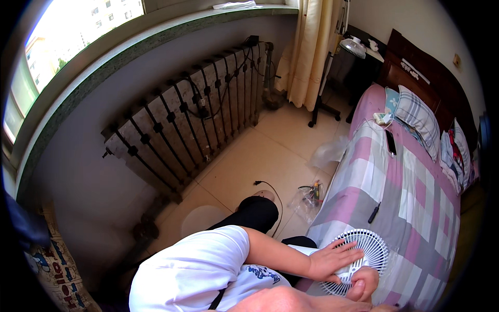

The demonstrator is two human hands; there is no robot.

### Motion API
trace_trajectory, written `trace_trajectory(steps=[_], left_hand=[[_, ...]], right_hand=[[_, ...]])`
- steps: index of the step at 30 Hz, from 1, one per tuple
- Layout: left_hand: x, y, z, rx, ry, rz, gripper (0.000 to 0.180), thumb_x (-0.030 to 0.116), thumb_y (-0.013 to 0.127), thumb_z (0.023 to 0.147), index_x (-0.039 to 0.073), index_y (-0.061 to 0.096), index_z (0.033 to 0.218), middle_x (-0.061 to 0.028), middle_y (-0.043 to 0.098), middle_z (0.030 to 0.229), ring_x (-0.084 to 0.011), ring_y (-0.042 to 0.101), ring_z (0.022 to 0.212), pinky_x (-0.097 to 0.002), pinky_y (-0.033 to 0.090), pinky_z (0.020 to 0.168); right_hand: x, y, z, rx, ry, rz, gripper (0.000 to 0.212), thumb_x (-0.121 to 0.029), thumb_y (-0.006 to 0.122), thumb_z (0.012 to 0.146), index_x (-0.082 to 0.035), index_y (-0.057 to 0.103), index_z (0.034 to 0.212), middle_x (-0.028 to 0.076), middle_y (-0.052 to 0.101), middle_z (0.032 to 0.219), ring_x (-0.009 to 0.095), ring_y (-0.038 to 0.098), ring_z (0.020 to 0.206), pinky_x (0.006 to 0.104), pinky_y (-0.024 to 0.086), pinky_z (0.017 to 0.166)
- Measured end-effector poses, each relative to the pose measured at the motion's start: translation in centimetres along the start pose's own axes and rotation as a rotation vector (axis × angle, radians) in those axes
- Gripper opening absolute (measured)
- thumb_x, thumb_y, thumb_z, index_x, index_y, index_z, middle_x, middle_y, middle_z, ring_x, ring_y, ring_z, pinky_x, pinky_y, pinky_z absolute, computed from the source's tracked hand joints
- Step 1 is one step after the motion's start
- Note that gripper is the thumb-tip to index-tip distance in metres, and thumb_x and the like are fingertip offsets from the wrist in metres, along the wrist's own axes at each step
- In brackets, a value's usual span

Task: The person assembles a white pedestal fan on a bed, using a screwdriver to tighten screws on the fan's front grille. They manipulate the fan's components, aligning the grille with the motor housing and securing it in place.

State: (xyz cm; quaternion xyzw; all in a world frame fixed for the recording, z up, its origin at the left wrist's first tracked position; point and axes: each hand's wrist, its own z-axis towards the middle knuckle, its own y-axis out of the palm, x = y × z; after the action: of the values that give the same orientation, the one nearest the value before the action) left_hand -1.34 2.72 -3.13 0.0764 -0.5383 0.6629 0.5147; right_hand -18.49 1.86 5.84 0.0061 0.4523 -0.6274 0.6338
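A white round fan grille point(382, 244) lies at the edge of the bed, at the lower right. My left hand point(335, 260) rests flat on it from the left, fingers stretched out and apart. Over the grille's near part, my right hand point(365, 283) is closed, its fingers curled and the thumb pressed in. Whatever it grips is hidden by the fingers. A screwdriver point(373, 213) with a black handle lies on the checked bedspread, just beyond the grille.
A black cord with a plug point(265, 183) trails over the floor tiles. Beside the bed point(358, 192) lies a clear bag of tools point(314, 193). A phone point(390, 143), a white power strip point(383, 118) and pillows point(417, 117) are farther up the bed. A radiator point(192, 112) stands at left.
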Motion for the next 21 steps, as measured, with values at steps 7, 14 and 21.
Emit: trace_trajectory(steps=[7, 14, 21], left_hand=[[0.0, -0.7, 0.5, -0.025, -0.028, 0.022, 0.107, 0.042, 0.077, 0.073, 0.007, 0.019, 0.155, -0.0133, 0.028, 0.159, -0.0344, 0.020, 0.149, -0.0511, 0.016, 0.119], [0.6, -1.5, 0.7, -0.039, -0.022, 0.056, 0.107, 0.045, 0.078, 0.073, 0.009, 0.020, 0.155, -0.0107, 0.027, 0.159, -0.0332, 0.022, 0.148, -0.0508, 0.017, 0.118], [0.8, -1.6, 0.4, -0.028, -0.022, 0.052, 0.104, 0.045, 0.077, 0.074, 0.009, 0.022, 0.155, -0.0102, 0.029, 0.159, -0.0323, 0.023, 0.148, -0.0502, 0.017, 0.118]], right_hand=[[1.6, 4.8, -0.8, 0.748, -0.139, -0.065, 0.024, -0.027, 0.041, 0.094, -0.005, 0.041, 0.083, 0.002, 0.037, 0.060, 0.013, 0.036, 0.053, 0.0296, 0.034, 0.053], [-2.2, 0.1, 1.0, 0.166, 0.056, -0.111, 0.018, -0.019, 0.044, 0.090, -0.004, 0.052, 0.085, 0.006, 0.049, 0.065, 0.017, 0.043, 0.053, 0.0305, 0.036, 0.051], [-3.7, -3.1, 5.6, -0.379, 0.053, 0.057, 0.013, -0.007, 0.051, 0.073, -0.005, 0.061, 0.081, 0.009, 0.064, 0.069, 0.024, 0.063, 0.060, 0.0331, 0.052, 0.058]])
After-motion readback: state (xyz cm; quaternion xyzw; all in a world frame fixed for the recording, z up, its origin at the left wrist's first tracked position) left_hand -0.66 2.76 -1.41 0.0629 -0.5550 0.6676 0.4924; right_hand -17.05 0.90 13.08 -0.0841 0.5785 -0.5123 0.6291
